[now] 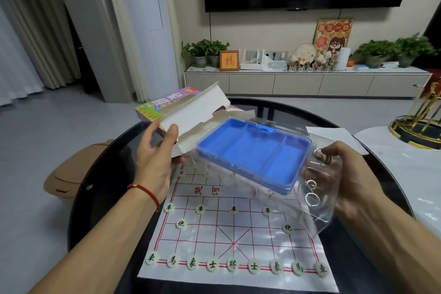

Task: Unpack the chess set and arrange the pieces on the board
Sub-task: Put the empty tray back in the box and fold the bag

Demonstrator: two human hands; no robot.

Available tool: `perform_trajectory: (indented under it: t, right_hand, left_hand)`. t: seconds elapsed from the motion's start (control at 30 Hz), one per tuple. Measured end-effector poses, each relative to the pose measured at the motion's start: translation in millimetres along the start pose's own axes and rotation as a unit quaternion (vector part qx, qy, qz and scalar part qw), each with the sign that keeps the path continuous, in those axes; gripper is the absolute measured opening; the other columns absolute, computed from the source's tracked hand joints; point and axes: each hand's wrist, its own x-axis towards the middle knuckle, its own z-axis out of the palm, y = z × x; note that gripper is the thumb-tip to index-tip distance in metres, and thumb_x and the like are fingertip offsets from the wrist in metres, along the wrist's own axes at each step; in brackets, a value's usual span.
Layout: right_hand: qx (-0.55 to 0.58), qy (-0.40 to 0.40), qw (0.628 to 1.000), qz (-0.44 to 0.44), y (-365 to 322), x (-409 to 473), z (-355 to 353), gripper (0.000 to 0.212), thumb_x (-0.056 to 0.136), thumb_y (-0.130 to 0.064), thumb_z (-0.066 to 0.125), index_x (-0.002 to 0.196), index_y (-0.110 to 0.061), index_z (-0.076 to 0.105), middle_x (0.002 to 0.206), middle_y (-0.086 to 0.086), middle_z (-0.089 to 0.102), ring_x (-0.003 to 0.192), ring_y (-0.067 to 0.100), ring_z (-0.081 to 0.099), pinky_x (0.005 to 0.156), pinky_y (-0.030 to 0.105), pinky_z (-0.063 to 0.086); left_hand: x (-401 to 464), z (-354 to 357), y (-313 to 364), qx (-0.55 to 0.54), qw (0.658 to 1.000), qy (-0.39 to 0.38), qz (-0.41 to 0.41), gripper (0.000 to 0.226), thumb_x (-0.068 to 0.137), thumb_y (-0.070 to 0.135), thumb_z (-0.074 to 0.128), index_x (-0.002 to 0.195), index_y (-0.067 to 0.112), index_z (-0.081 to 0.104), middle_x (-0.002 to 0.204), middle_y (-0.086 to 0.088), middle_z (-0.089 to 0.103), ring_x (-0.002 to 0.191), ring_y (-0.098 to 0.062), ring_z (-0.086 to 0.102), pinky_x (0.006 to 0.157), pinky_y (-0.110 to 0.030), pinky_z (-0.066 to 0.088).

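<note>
Board sheet point(238, 234) on table point(381, 174), pieces point(232, 265) along its near rows. Tray point(253, 153) above its far half; cardboard box point(181, 110) far-left.

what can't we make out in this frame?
- Far half of the board, head view: hidden behind the blue tray and its clear cover; pieces there cannot be counted.
- Right hand: blurred and partly behind the clear cover; exact grip unclear.
- Box held by the left hand: the raised flap hides its inside.
- Rings in the cover: glare; too small to identify.
</note>
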Motion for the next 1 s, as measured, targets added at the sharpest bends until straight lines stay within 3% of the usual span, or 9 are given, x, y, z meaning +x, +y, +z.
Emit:
perform_trajectory:
  t: [0.17,0.3,0.4,0.57,0.77,0.87,1.0]
  right_hand:
    - [-0.01,0.021,0.999,-0.026,4.5,-4.8,11.3,0.009,0.087,-0.018,0.047,0.078,-0.015,0.049,0.07,0.008,0.067,0.054,0.019,0.056,0.064,0.029,0.042]
    - [-0.017,0.045,0.999,-0.023,6.8,-3.2,13.9,0.007,0.086,-0.021,0.048,0.08,-0.018,0.045,0.061,0.004,0.064,0.056,0.015,0.041,0.057,0.025,0.031]
    - [-0.018,0.05,0.998,-0.022,6.3,-0.9,14.7,0.006,0.085,-0.021,0.048,0.081,-0.019,0.044,0.061,0.006,0.067,0.06,0.016,0.039,0.06,0.025,0.026]
    - [-0.026,0.04,0.999,-0.025,4.7,1.5,16.0,0.009,0.085,-0.022,0.048,0.078,-0.019,0.045,0.06,0.004,0.065,0.059,0.015,0.037,0.06,0.026,0.026]
    - [-0.005,0.054,0.998,-0.013,2.2,4.9,15.8,0.013,0.081,-0.022,0.05,0.072,-0.019,0.043,0.062,0.005,0.055,0.06,0.016,0.033,0.062,0.028,0.023]
    - [-0.006,0.056,0.998,-0.014,4.8,4.2,17.4,0.014,0.083,-0.022,0.049,0.072,-0.019,0.042,0.061,0.005,0.06,0.057,0.015,0.037,0.06,0.028,0.023]
    - [-0.017,0.053,0.998,-0.035,9.9,-1.5,23.7,0.017,0.087,-0.021,0.046,0.071,-0.019,0.042,0.073,0.005,0.064,0.043,0.013,0.044,0.057,0.028,0.023]
  left_hand:
    - [-3.9,-3.2,1.0,0.015,1.0,0.009,0.006,0.05,0.092,0.026,0.071,0.139,0.027,0.053,0.111,-0.006,0.075,0.086,-0.023,0.074,0.056,-0.031,0.056]
    - [-6.4,-2.7,4.4,0.021,1.0,0.004,0.012,0.048,0.092,0.026,0.072,0.137,0.028,0.054,0.114,-0.005,0.074,0.094,-0.026,0.074,0.058,-0.031,0.058]
    - [-6.5,-2.6,5.5,0.026,1.0,-0.005,0.017,0.048,0.092,0.026,0.071,0.137,0.029,0.054,0.119,-0.007,0.072,0.095,-0.027,0.074,0.06,-0.034,0.06]
    - [-7.7,-2.4,9.0,0.026,0.999,-0.015,0.015,0.05,0.092,0.025,0.072,0.137,0.031,0.053,0.114,-0.009,0.073,0.076,-0.026,0.072,0.068,-0.043,0.058]
    - [-8.7,-1.0,9.9,0.033,0.999,-0.019,0.031,0.056,0.092,0.023,0.072,0.143,0.029,0.049,0.106,-0.008,0.075,0.065,-0.032,0.063,0.053,-0.032,0.052]
    - [-7.4,-0.6,10.4,0.027,0.999,-0.015,0.028,0.055,0.093,0.022,0.071,0.143,0.029,0.049,0.108,-0.014,0.073,0.06,-0.031,0.06,0.045,-0.028,0.049]
    - [-1.8,-2.6,9.7,0.017,1.0,0.0,0.021,0.049,0.094,0.024,0.069,0.14,0.024,0.052,0.117,-0.022,0.067,0.056,-0.026,0.061,0.043,-0.027,0.047]
